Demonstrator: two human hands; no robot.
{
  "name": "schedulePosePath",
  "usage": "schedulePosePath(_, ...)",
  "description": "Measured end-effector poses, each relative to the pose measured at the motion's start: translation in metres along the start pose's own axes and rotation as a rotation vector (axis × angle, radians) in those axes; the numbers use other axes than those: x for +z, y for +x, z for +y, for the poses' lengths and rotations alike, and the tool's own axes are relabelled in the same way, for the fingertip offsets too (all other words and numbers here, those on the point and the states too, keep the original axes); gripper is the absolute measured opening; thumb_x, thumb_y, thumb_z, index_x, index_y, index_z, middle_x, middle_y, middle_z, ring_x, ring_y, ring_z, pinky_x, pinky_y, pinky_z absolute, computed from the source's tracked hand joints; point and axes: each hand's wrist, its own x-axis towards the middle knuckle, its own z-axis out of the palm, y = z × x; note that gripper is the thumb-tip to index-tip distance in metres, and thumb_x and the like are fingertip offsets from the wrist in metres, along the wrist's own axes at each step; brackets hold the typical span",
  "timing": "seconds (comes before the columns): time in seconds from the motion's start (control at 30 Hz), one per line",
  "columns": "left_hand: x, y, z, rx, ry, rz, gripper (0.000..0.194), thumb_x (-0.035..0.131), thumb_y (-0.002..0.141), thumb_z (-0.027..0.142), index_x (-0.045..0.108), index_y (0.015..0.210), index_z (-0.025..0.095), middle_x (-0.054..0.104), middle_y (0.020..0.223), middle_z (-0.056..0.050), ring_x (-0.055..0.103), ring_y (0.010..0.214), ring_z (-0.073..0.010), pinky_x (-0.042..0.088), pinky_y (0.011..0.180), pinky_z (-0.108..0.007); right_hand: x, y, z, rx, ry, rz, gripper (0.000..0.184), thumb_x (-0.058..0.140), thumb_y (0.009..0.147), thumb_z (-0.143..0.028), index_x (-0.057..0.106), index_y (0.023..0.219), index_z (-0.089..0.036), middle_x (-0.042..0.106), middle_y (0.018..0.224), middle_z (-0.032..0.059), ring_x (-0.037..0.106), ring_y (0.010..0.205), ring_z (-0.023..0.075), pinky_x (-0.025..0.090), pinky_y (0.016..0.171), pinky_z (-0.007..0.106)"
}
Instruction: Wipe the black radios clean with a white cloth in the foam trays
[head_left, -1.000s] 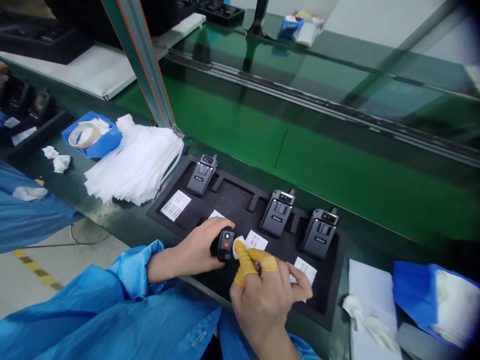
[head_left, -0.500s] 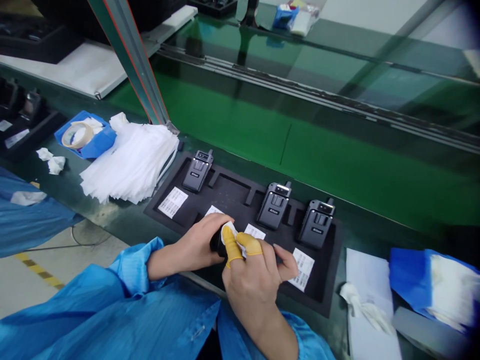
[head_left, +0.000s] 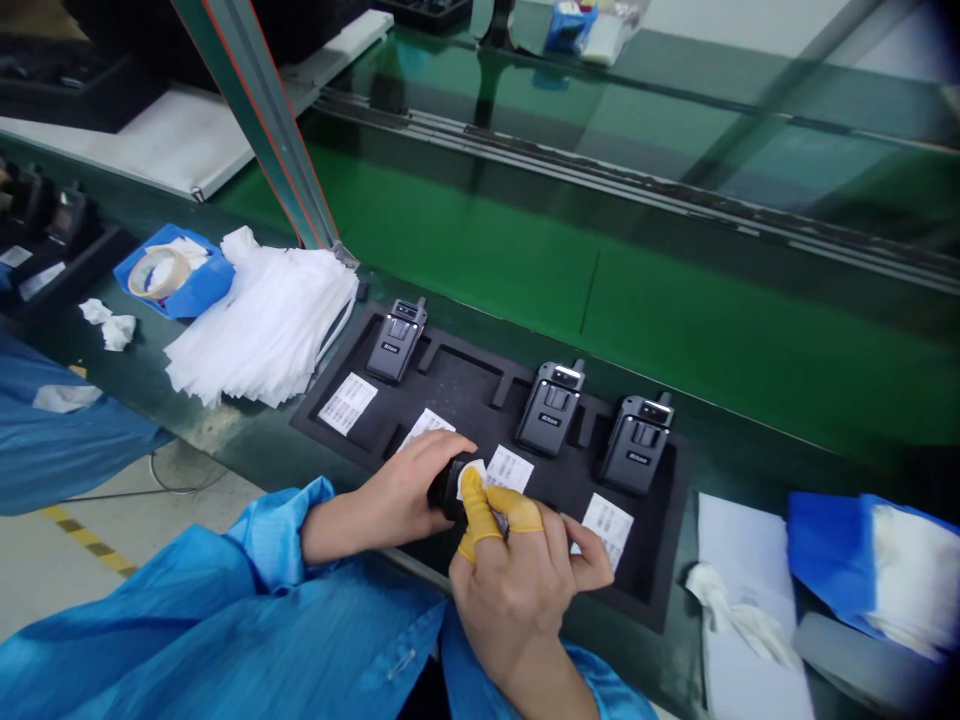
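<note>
My left hand [head_left: 397,495] is wrapped round a small black device [head_left: 444,487], holding it over the near edge of a black foam tray [head_left: 465,385]. My right hand [head_left: 517,570] wears yellow finger cots on thumb and forefinger and pinches a small white wipe [head_left: 472,471] against the device. Three more black devices stand in the tray's slots: one at the left [head_left: 396,340], one in the middle [head_left: 551,408], one at the right [head_left: 639,444]. White printed labels [head_left: 348,402] lie in the tray in front of them.
A pile of white bags [head_left: 262,325] lies left of the tray, beside a blue bin with a tape roll [head_left: 161,272]. The green conveyor belt [head_left: 570,270] runs behind. White paper with a crumpled wipe [head_left: 731,620] and a blue bag [head_left: 847,580] are at the right. Another person's blue sleeve [head_left: 52,430] is at far left.
My right hand moved the wipe onto the device, covering its orange button, and has since shifted slightly along it. My left hand keeps its hold.
</note>
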Motion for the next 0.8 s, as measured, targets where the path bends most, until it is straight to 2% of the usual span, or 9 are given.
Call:
schedulePosePath(0.27,-0.007,0.001,0.003,-0.089,0.009,0.001,0.055,0.061,0.063,0.011,0.044,0.115,0.021,0.056,0.112,-0.007,0.056,0.101,-0.0219,0.047,0.090,-0.036,0.003,-0.001,0.019,0.064,0.028,-0.027,0.020,0.048,0.066,-0.004,0.043,0.051,-0.017,0.060,0.080,0.0032,0.049,0.076,0.0146,0.030,0.081,0.042)
schedulePosePath(0.37,-0.009,0.001,0.002,-0.074,-0.010,-0.009,0.055,0.060,0.062,0.010,0.045,0.114,0.020,0.056,0.112,-0.007,0.055,0.101,-0.0221,0.047,0.089,-0.035,0.005,0.003,0.023,0.053,0.032,-0.002,0.018,0.047,0.066,-0.003,0.049,0.056,-0.017,0.059,0.081,0.0032,0.048,0.075,0.0142,0.029,0.079,0.040)
schedulePosePath(0.47,-0.009,0.002,0.000,-0.073,-0.023,-0.013,0.056,0.060,0.060,0.009,0.046,0.113,0.020,0.057,0.109,-0.006,0.056,0.099,-0.0220,0.048,0.088,-0.035,0.008,0.008,0.019,0.025,0.071,0.015,0.022,0.047,0.072,-0.002,0.060,0.073,-0.020,0.059,0.084,0.0020,0.050,0.077,0.0136,0.029,0.080,0.039)
schedulePosePath(0.6,-0.009,0.002,-0.002,-0.053,-0.036,-0.010,0.060,0.064,0.062,0.011,0.043,0.117,0.019,0.057,0.113,-0.009,0.056,0.102,-0.0233,0.047,0.090,-0.037,0.012,0.011,0.007,0.008,0.142,0.004,0.030,0.044,0.075,-0.002,0.060,0.090,-0.022,0.059,0.084,0.0009,0.051,0.082,0.0137,0.028,0.083,0.038)
schedulePosePath(0.7,-0.009,0.001,-0.003,-0.043,-0.036,-0.004,0.061,0.066,0.061,0.011,0.043,0.117,0.019,0.057,0.113,-0.009,0.056,0.104,-0.0233,0.046,0.091,-0.036,0.011,0.009,0.003,0.004,0.094,0.000,0.025,0.047,0.075,-0.002,0.058,0.086,-0.021,0.060,0.084,0.0009,0.052,0.083,0.0141,0.027,0.086,0.040)
schedulePosePath(0.8,-0.010,0.001,-0.002,-0.108,-0.020,0.010,0.061,0.066,0.060,0.009,0.044,0.115,0.020,0.056,0.113,-0.007,0.056,0.101,-0.0218,0.047,0.089,-0.035,0.009,0.003,0.007,0.021,0.077,-0.043,0.022,0.047,0.074,-0.004,0.059,0.082,-0.020,0.059,0.082,0.0005,0.052,0.081,0.0139,0.026,0.086,0.040)
